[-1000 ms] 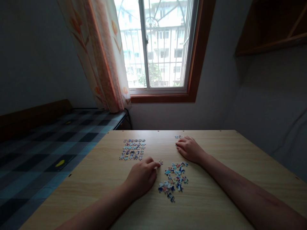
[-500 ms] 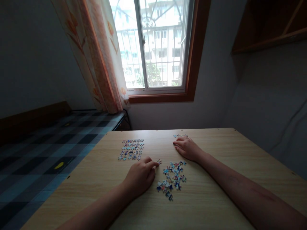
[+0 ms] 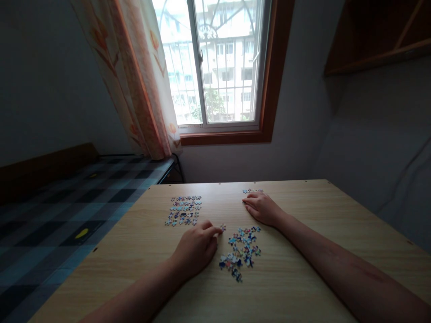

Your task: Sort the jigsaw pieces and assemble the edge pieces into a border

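My left hand [image 3: 198, 244] rests on the table with its fingers curled. The index fingertip touches a single jigsaw piece [image 3: 223, 227] beside the loose heap of jigsaw pieces [image 3: 245, 246]. Farther back, my right hand [image 3: 261, 207] lies low over the wood, its fingers closed together. A small dark bit of a jigsaw piece shows at its fingertips, mostly hidden. Just beyond those fingers runs a short row of jigsaw pieces [image 3: 248, 191], partly covered by the hand. Several neat rows of pieces [image 3: 184, 209] are laid out at the left.
The light wooden table [image 3: 289, 287] reaches back to a wall below a barred window [image 3: 232, 67]. A bed with a checked cover [image 3: 67, 211] stands along the left side. An orange-flowered curtain [image 3: 138, 89] hangs by the window, and a wooden shelf [image 3: 380, 58] juts out upper right.
Both hands and the pieces stay practically where they were. The whole view has shifted very slightly.
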Demonstrator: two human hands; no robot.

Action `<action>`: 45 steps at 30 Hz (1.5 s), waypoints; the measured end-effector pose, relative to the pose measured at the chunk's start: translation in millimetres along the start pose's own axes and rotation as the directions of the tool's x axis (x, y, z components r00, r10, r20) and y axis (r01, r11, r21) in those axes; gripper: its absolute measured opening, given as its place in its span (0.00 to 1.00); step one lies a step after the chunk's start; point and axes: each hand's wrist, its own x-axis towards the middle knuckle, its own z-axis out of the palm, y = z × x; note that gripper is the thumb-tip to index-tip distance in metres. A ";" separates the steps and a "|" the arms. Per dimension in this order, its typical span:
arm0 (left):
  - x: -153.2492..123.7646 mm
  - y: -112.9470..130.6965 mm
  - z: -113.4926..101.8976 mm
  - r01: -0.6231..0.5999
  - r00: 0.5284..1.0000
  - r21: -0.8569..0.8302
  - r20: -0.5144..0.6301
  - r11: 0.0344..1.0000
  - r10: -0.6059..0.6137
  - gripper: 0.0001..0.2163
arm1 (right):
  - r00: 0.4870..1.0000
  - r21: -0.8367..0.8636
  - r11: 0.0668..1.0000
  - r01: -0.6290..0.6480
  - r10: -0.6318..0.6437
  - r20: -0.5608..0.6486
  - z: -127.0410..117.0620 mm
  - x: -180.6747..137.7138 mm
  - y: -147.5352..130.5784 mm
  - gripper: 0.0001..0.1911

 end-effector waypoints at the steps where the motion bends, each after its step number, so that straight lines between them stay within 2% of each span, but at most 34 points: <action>1: 0.0 0.2 0.0 0.000 1.000 -0.001 -0.002 1.000 0.000 0.16 | 1.000 0.000 1.000 -0.002 0.002 0.001 0.0 -0.1 -0.2 0.14; 7: 0.1 1.7 -0.8 0.006 1.000 -0.008 -0.005 1.000 -0.006 0.16 | 0.997 -0.021 0.997 -0.081 0.080 -0.016 0.7 -0.8 -0.2 0.19; 13: 0.1 2.0 -1.5 0.003 1.000 -0.013 0.004 1.000 -0.003 0.16 | 0.992 -0.040 0.993 -0.108 0.105 -0.072 -0.6 -1.0 0.6 0.13; 21: 0.1 1.8 -1.5 0.005 1.000 -0.010 -0.007 1.000 -0.005 0.15 | 0.982 -0.042 0.988 -0.147 0.141 -0.126 0.3 -0.6 2.2 0.12; 26: 0.3 2.0 -1.6 0.006 1.000 -0.007 0.000 1.000 -0.006 0.16 | 0.991 -0.053 0.993 -0.108 0.104 -0.081 0.0 -1.0 -0.6 0.12; 33: -0.8 1.9 -0.9 0.007 1.000 -0.006 0.001 1.000 -0.007 0.16 | 0.978 -0.104 0.973 -0.204 0.198 -0.062 -1.9 -1.5 5.8 0.14; 45: -0.3 0.7 0.4 -0.001 1.000 0.001 0.001 1.000 0.001 0.16 | 0.991 -0.151 0.980 -0.127 0.133 0.030 -0.7 -4.5 25.0 0.17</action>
